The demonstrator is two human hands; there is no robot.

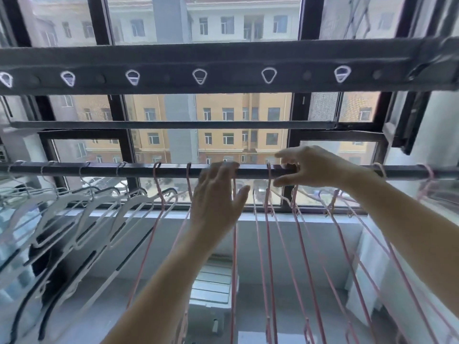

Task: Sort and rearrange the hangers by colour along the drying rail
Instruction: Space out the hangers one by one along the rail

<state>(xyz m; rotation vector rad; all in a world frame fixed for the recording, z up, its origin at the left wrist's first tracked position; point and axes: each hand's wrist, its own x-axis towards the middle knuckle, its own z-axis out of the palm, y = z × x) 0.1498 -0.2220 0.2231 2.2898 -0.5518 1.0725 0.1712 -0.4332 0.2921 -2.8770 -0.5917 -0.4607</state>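
Sort looks nearly done: white hangers [99,201] are bunched at the left end of the rail [139,170], and pink hangers [267,219] run from the middle out to the right.

The left hand [218,194] lies on the rail among the pinks. Its grip is spread, fingers flat over the bar, holding nothing as far as anyone can see. The right hand [313,167] has its grip spread too, thumb under and forefinger over the rail, just beside 1 pink hook [269,170].

What could bite: the pink wires hang close and cross lower down, so lifting 1 could snag its neighbour and drag it off. The left forearm also comes up between them, so a quick swing could knock some.

For room, there are short bare stretches of rail between the pink hooks, while the white end is packed. The holed bar [223,68] above is well clear.
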